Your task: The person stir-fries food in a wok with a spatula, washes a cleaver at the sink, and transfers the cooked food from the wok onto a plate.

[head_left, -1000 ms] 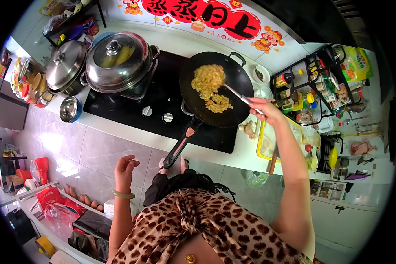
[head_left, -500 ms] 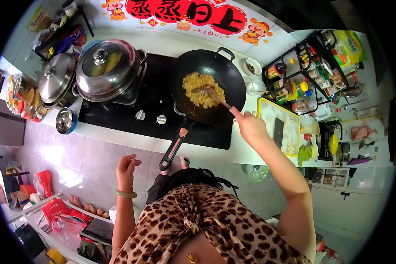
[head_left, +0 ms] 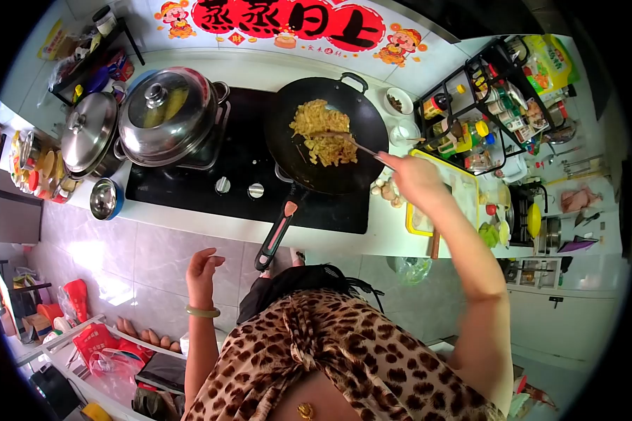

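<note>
My right hand (head_left: 420,184) is closed around the handle of a spatula (head_left: 361,145), to the right of the black wok (head_left: 288,158). The spatula's blade rests in a heap of chopped yellowish-brown food (head_left: 319,119) inside the wok; I cannot tell what food it is. Toward me juts the wok's long handle (head_left: 277,235), untouched by either hand. My left hand (head_left: 205,272) hangs in the air left of that handle, fingers loosely bent and partly apart, holding nothing.
A lidded steamer pot (head_left: 165,133) and another lidded pot (head_left: 91,130) stand left of the wok. Right of it are garlic bulbs (head_left: 387,191), a small bowl (head_left: 399,98), a yellow-rimmed board (head_left: 416,223) and a rack (head_left: 484,112) of bottles. A metal bowl (head_left: 105,198) sits near the counter edge.
My right hand has moved right with the spatula, which now lies flatter across the food. The food is spread differently in the wok. My left hand has hardly moved.
</note>
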`<action>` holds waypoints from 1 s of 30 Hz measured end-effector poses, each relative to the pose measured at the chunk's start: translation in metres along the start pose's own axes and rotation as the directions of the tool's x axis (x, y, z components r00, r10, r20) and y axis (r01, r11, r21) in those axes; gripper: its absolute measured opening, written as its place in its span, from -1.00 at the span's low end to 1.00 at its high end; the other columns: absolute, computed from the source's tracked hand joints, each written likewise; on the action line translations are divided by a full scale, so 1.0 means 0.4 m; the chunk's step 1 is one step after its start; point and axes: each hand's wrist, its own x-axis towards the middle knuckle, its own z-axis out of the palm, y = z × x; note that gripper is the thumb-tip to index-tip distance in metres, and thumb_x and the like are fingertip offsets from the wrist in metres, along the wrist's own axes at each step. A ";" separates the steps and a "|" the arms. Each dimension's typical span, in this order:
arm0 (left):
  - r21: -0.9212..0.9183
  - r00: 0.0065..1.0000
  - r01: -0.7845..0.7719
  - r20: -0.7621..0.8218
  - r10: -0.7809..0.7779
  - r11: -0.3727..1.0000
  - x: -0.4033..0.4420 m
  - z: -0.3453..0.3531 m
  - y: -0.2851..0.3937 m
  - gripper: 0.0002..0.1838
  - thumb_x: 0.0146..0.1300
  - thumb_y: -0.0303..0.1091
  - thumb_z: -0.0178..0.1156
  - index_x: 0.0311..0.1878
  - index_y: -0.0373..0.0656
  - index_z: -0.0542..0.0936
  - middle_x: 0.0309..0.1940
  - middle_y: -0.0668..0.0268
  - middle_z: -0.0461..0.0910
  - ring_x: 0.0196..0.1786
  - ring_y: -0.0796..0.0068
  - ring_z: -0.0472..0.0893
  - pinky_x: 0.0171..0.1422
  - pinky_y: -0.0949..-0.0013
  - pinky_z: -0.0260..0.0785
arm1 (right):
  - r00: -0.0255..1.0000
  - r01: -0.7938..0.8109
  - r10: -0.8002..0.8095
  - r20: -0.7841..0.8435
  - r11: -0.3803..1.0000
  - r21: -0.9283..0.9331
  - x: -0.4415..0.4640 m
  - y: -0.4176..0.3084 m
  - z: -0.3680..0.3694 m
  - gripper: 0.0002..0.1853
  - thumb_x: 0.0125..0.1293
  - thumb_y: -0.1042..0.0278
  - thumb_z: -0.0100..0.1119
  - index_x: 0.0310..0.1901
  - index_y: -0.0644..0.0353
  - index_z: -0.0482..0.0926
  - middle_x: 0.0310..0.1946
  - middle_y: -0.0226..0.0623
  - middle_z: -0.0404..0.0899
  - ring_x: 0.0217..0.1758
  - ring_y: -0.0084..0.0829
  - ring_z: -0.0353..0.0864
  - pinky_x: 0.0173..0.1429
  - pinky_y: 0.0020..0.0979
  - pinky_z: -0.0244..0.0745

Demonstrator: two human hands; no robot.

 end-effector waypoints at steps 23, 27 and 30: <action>0.020 0.972 -0.208 0.112 0.205 0.978 0.123 0.071 -0.011 -0.79 0.20 -0.54 0.01 -0.09 -0.27 0.50 -0.46 0.27 0.58 -0.37 0.56 0.56 -0.23 0.52 0.40 | 0.846 -0.497 -0.054 0.530 0.279 0.822 0.200 0.267 0.067 -0.66 0.21 0.37 0.10 0.02 0.24 0.43 -0.59 -0.43 0.46 -0.79 -0.77 0.14 -0.77 -0.65 -0.08; 0.150 0.970 -0.215 0.149 0.193 0.965 0.227 0.162 0.029 -0.74 0.19 -0.48 0.08 -0.03 -0.16 0.49 -0.53 0.31 0.55 -0.46 0.60 0.53 -0.36 0.52 0.38 | 0.923 -0.319 -0.144 0.357 0.231 0.919 0.174 0.134 0.099 -0.55 0.21 0.43 0.10 0.17 0.12 0.38 -0.55 -0.46 0.47 -0.73 -0.77 0.19 -0.69 -0.71 0.00; 0.253 0.979 -0.170 0.156 0.134 0.952 0.274 0.220 0.031 -0.68 0.18 -0.40 0.14 0.03 -0.10 0.46 -0.57 0.33 0.52 -0.51 0.59 0.51 -0.43 0.49 0.36 | 0.981 0.182 -0.173 -0.086 0.685 0.705 0.067 0.129 0.142 -0.54 0.19 0.45 0.10 0.17 0.05 0.41 -0.43 -0.46 0.53 -0.51 -0.59 0.47 -0.42 -0.54 0.37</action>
